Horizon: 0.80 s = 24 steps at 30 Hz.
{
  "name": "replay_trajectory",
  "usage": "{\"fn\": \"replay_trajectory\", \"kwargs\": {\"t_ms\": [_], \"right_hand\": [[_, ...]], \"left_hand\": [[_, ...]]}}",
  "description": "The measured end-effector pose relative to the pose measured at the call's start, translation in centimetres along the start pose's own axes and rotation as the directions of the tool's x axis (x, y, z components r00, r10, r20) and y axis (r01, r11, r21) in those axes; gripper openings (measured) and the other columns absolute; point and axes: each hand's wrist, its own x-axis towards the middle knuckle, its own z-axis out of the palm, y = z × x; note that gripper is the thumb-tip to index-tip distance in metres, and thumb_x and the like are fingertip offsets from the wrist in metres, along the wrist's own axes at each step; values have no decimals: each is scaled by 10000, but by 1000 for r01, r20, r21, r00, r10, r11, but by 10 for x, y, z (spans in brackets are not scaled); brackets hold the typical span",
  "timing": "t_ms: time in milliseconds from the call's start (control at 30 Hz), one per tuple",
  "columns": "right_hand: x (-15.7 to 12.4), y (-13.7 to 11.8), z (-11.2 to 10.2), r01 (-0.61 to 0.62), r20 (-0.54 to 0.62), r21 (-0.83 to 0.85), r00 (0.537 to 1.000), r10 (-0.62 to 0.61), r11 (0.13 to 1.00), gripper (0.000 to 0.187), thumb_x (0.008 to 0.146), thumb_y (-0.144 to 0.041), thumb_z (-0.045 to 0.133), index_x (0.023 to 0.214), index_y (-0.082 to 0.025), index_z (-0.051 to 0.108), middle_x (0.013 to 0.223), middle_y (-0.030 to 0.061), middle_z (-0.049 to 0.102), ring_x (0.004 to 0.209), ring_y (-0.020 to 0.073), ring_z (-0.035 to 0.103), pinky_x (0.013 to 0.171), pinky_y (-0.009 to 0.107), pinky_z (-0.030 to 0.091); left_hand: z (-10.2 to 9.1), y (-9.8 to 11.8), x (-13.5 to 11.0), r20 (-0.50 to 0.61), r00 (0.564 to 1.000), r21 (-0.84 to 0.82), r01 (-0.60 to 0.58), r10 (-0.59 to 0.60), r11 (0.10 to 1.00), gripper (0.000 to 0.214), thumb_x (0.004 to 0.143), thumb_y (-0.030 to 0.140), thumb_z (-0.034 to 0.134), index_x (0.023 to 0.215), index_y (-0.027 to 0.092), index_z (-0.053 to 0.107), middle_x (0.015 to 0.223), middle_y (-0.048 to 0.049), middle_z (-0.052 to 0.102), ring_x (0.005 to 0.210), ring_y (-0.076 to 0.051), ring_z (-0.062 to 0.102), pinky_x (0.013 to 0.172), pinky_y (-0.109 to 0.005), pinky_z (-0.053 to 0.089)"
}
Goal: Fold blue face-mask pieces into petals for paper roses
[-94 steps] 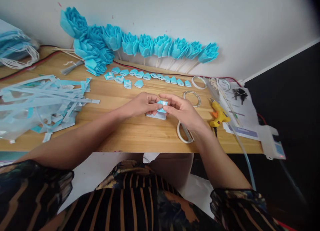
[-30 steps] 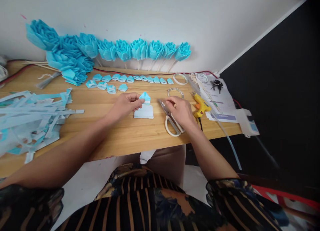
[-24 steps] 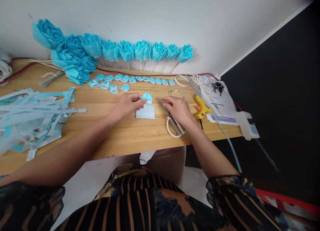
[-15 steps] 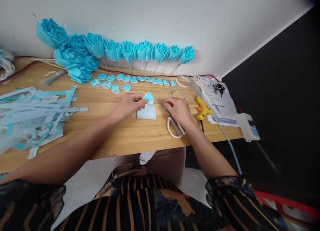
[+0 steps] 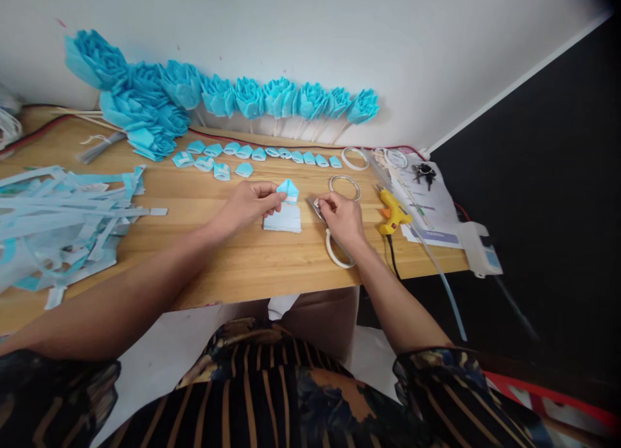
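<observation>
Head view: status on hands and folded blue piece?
Left hand pinching folded blue piece. Right hand close over scissors, hold unclear. Pale sheet close by; nothing seen blocking the piece.

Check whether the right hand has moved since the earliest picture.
Yes. Judged against the yellow glue gun, the right hand has moved rightward in view, from the folded blue piece to over the scissors.

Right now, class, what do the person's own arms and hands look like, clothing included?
The left sleeve and right sleeve are black fabric with tan stripes, ending in loose, sheer cuffs; a floral print shows near the right hem. The forearms are bare, and the left hand and right hand are ungloved, with no ring, watch or bracelet visible.
</observation>
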Motion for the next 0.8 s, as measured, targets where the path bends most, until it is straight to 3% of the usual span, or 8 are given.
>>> {"fn": "replay_trajectory", "kwargs": {"t_ms": [100,267,367,467,600,800], "right_hand": [[0,2,0,3,-35,42,999,-1,999,166,891,-265,538,869,-210,693,829,39,761,738,190,685,728,317,492],[-1,2,0,-68,-32,282,996,80,957,180,894,-288,510,876,-206,670,785,15,741,651,150,662,646,274,506],[-3,-6,-4,-27,-78,362,995,60,932,184,894,-323,544,907,-206,685,823,17,742,705,151,670,669,273,515],[-7,-23,-11,118,-162,340,985,-66,933,177,909,-332,567,908,-226,708,881,24,738,762,159,662,678,285,513],[-9,-43,-18,348,-274,204,917,-288,915,182,943,-309,548,923,-259,722,901,41,720,856,194,644,749,347,518],[-2,-45,-15,498,-249,-15,838,-485,867,170,941,-282,565,944,-294,735,895,53,725,877,232,641,842,427,503]], "left_hand": [[0,1,-1,10,1000,-16,20,-20,1000,324,790,431,661,624,160,595,587,4,579,535,-85,487,553,-224,408],[1,3,-2,5,999,-63,51,-50,997,323,777,436,671,624,159,607,590,0,587,537,-84,490,544,-218,408],[3,3,-3,23,996,-73,83,-82,994,317,772,432,669,626,157,607,580,-2,573,534,-86,486,526,-216,396],[4,4,-4,64,994,-63,95,-91,993,316,776,431,661,628,158,603,576,-1,556,536,-88,486,514,-213,386],[4,5,-6,98,992,-33,88,-84,996,329,793,446,638,631,162,604,566,2,537,528,-91,483,491,-209,370],[4,8,-7,120,989,-14,83,-81,996,318,805,426,620,626,164,613,542,13,521,514,-88,470,482,-205,363]]}}
